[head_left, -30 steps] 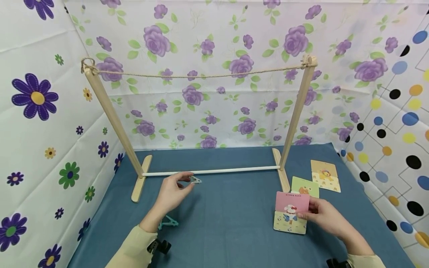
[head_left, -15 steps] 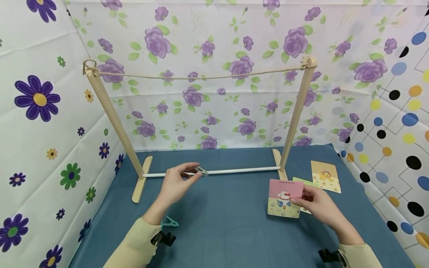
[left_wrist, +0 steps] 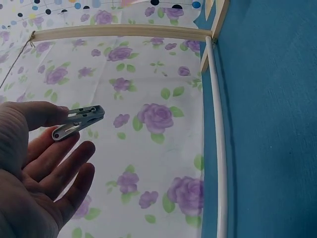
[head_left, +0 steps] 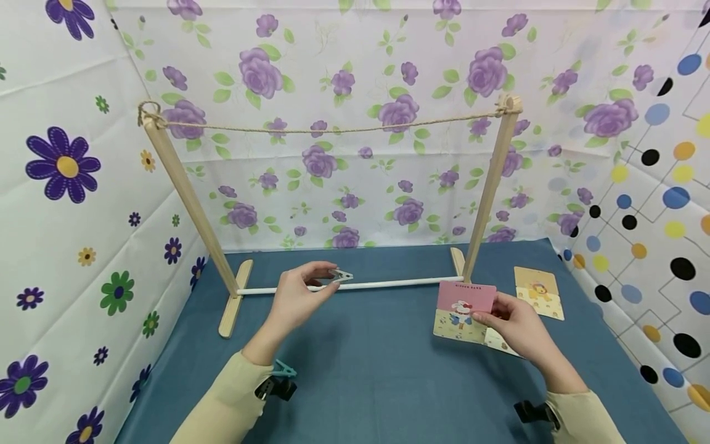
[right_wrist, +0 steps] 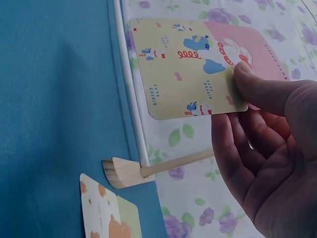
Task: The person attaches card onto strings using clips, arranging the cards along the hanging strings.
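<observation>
My left hand (head_left: 299, 298) pinches a pale grey clothespin (left_wrist: 79, 121) between thumb and index finger, its other fingers loosely bent in the left wrist view. In the head view that hand is raised over the left part of the white rod (head_left: 399, 284). My right hand (head_left: 513, 324) pinches a pink and yellow card (head_left: 463, 311) with a cartoon rabbit by its right edge. The card is lifted and partly covers the rack's right foot and a green card (right_wrist: 130, 218) lying on the table. A twine line (head_left: 333, 131) stretches above, between two wooden posts.
A teal clothespin (head_left: 284, 369) lies beside my left sleeve, partly hidden by it. An orange and cream card (head_left: 538, 292) lies at the right. Wooden posts (head_left: 188, 200) stand on flat feet at either end of the rod. Patterned cloth (head_left: 377, 185) hangs behind the blue tabletop (head_left: 360, 370).
My left hand has risen and moved right with the clothespin. My right hand has lifted the pink card up and to the left, from in front of the green card toward the rack's right foot.
</observation>
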### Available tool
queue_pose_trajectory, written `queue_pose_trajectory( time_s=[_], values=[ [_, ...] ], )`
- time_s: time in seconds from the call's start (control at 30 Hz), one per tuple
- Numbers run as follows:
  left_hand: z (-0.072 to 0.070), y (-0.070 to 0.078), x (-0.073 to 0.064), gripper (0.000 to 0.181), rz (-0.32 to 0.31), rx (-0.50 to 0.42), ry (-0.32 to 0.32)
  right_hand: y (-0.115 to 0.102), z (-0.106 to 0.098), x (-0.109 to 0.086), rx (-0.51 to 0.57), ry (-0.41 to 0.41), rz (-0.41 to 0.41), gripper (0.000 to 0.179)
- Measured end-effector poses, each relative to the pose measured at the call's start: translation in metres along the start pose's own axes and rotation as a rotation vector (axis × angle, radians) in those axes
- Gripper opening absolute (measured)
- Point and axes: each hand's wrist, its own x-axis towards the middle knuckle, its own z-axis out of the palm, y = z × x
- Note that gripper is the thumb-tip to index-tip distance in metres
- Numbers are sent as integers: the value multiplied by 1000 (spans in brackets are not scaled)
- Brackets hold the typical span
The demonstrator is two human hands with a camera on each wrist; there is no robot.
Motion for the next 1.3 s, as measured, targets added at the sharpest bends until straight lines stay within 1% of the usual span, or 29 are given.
queue_pose_trajectory(
  time_s=[0.17, 0.37, 0.5, 0.6, 0.77, 0.83, 1.0, 1.1, 1.3],
  values=[
    [1, 6, 4, 29, 27, 26, 3, -5, 0, 3, 6, 26, 4, 38],
    [3, 15, 10, 32, 71, 38, 21, -10, 2, 9, 41, 58, 41, 36],
    [5, 21, 14, 38, 78, 34, 35, -10, 5, 11, 87, 92, 49, 37],
    [5, 24, 16, 42, 69, 27, 44, -9, 7, 12, 116, 113, 48, 38],
    [5, 27, 19, 38, 41, 27, 52, -11, 8, 13, 143, 115, 54, 41],
    [5, 27, 21, 36, 38, 33, 52, -12, 7, 13, 153, 106, 52, 40],
    [6, 31, 29, 34, 71, 32, 54, -14, 5, 14, 146, 89, 26, 36],
    [6, 37, 35, 33, 89, 12, 58, -17, 2, 17, 132, 94, 11, 35],
    [5, 52, 50, 30, 116, -63, 80, -29, -3, 26, 114, 119, -8, 36]
  ],
)
